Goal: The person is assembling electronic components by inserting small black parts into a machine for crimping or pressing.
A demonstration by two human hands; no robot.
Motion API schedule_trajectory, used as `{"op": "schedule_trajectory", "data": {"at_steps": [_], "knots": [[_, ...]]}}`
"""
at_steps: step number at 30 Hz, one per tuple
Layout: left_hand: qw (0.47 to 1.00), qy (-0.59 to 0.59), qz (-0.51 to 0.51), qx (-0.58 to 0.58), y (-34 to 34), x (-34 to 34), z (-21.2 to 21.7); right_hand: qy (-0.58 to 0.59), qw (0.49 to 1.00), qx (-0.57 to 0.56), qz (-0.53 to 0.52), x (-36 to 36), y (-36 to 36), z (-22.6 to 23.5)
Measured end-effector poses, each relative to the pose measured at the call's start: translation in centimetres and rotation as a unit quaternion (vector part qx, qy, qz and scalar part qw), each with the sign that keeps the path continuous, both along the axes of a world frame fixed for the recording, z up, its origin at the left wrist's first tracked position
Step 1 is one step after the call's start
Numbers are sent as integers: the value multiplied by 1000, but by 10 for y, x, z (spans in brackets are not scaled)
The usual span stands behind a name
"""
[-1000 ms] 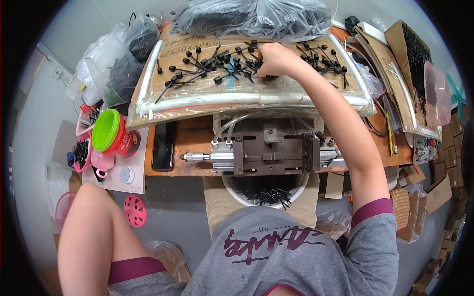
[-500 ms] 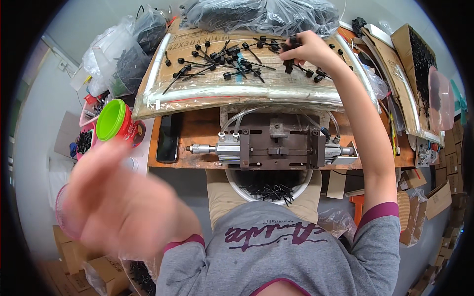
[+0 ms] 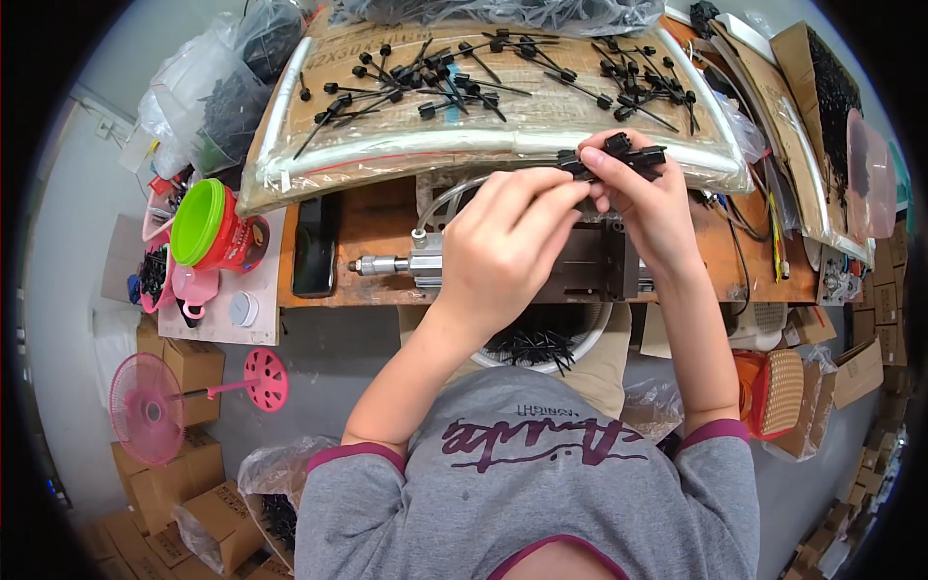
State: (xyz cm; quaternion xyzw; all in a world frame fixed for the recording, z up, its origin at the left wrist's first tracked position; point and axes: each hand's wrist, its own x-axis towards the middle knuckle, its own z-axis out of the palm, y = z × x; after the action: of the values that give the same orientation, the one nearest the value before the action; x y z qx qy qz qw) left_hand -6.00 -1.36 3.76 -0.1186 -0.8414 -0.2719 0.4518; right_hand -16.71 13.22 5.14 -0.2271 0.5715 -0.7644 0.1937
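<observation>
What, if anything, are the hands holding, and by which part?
The right hand holds a bunch of black cap-headed rods near their heads. Whether the left hand, fingertips at the bunch, grips one cannot be told.

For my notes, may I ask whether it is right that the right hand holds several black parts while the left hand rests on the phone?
Not quite: the head view shows the left hand over the metal fixture, close by the right hand, not on the phone. The right hand holds several black parts.
</observation>
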Motion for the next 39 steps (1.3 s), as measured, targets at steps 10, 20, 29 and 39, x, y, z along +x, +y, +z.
{"op": "schedule_trajectory", "data": {"at_steps": [10, 20, 29, 39], "knots": [[989, -38, -60, -128, 4, 15, -11, -99, 993, 52, 26, 8, 18, -18], [975, -201, -89, 27, 29, 67, -53, 38, 992, 46, -111, 11, 37, -23], [975, -170, 36, -137, 34, 57, -96, 288, 919, 131, -235, 49, 51, -34], [955, -215, 57, -196, 32, 60, -94, 466, 821, 189, -270, 61, 63, -54]]}}
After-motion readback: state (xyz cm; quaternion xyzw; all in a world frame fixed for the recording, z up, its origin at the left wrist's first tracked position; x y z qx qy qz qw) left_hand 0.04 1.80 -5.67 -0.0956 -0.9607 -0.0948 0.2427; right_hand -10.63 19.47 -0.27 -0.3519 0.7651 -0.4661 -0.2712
